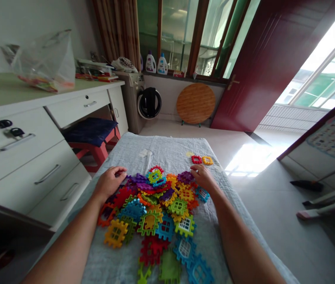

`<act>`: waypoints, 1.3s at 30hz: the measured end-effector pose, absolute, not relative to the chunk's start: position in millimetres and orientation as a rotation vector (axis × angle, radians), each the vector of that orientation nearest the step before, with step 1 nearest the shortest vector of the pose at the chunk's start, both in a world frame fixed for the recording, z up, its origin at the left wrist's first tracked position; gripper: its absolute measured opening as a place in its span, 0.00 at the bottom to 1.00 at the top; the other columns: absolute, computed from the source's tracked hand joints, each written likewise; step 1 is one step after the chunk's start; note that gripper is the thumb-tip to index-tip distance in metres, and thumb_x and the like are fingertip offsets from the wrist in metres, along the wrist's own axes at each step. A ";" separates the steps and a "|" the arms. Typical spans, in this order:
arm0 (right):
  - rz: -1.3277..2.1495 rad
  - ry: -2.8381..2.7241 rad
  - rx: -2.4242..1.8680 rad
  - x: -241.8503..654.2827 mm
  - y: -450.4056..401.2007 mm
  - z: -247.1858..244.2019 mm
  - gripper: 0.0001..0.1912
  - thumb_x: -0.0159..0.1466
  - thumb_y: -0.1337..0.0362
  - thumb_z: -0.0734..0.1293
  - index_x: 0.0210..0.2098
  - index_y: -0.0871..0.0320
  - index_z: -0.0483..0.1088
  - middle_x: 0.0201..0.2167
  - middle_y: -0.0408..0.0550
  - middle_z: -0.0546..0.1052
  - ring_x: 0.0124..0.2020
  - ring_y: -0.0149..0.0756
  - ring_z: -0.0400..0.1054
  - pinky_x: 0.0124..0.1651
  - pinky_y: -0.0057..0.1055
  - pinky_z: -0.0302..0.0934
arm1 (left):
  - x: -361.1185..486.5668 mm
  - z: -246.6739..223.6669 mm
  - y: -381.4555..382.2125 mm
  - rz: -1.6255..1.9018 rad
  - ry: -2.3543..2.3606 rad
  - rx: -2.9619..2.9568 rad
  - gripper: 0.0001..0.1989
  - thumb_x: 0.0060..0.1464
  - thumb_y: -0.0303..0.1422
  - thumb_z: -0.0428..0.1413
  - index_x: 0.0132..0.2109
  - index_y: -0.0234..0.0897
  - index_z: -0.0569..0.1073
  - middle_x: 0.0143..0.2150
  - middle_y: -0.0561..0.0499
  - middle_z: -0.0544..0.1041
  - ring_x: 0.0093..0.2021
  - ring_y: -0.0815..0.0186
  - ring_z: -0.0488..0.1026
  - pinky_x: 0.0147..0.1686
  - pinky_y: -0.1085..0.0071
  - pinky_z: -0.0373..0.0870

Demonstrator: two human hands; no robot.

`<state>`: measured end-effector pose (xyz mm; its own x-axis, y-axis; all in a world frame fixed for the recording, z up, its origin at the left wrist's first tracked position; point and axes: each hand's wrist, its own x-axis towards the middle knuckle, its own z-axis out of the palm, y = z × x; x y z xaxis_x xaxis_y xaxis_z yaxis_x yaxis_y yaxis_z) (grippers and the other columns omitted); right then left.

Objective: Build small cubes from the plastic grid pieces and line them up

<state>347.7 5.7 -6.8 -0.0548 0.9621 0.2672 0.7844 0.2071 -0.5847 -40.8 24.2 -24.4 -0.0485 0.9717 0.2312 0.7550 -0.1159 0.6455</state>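
Grip of the left hand (110,181) is loosely curled at the heap's left edge; the right hand (202,176) bends beside a purple tile (186,177). Whether either pinches anything, I cannot tell. Interlocking plastic tiles (155,201) heap between them on the cloth-covered desk (170,146); a red window tile (193,159) lies just beyond.

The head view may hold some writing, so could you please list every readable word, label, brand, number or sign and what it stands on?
None can be read.
White plastic bottle with purple cap: label too small.
White plastic bottle with blue cap: label too small.
Pale, blue-edged wall chart: marks too blurred.
Multicoloured toothed plastic pieces: no lettering visible.
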 end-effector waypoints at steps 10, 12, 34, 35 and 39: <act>0.455 -1.887 -1.723 326.8 -4.8 2.5 0.21 0.50 0.61 0.71 0.44 0.57 0.72 0.34 0.48 0.76 0.33 0.36 0.67 0.39 0.33 0.60 | -40.6 -23.9 23.9 0.958 1.842 1.910 0.17 0.45 0.43 0.52 0.38 0.39 0.75 0.38 0.48 0.78 0.39 0.60 0.74 0.46 0.68 0.69; 0.476 -1.879 -1.653 325.0 -6.5 5.7 0.22 0.49 0.63 0.71 0.45 0.57 0.72 0.36 0.48 0.76 0.35 0.37 0.68 0.41 0.34 0.60 | -40.8 -24.2 23.8 0.956 1.846 1.913 0.17 0.45 0.43 0.51 0.38 0.39 0.75 0.38 0.48 0.78 0.39 0.60 0.74 0.46 0.68 0.69; 0.560 -2.052 -1.602 322.2 -7.6 7.4 0.26 0.50 0.63 0.71 0.48 0.59 0.67 0.42 0.50 0.73 0.41 0.38 0.67 0.46 0.35 0.60 | -43.5 -28.7 26.4 0.952 1.822 1.917 0.17 0.46 0.43 0.51 0.39 0.38 0.75 0.39 0.48 0.78 0.39 0.60 0.74 0.45 0.67 0.69; 0.529 -2.034 -1.603 323.3 -3.2 7.1 0.26 0.50 0.63 0.71 0.49 0.59 0.67 0.43 0.50 0.72 0.42 0.39 0.66 0.47 0.36 0.60 | -43.7 -28.9 26.5 0.956 1.817 1.919 0.17 0.47 0.43 0.51 0.39 0.38 0.75 0.39 0.48 0.78 0.39 0.60 0.74 0.45 0.67 0.69; 0.314 -2.007 -1.679 324.4 20.6 7.9 0.28 0.49 0.65 0.72 0.49 0.61 0.66 0.45 0.53 0.70 0.46 0.42 0.64 0.51 0.39 0.57 | -44.5 -29.1 26.2 0.960 1.812 1.918 0.17 0.47 0.42 0.51 0.39 0.38 0.75 0.39 0.48 0.77 0.39 0.60 0.74 0.44 0.68 0.68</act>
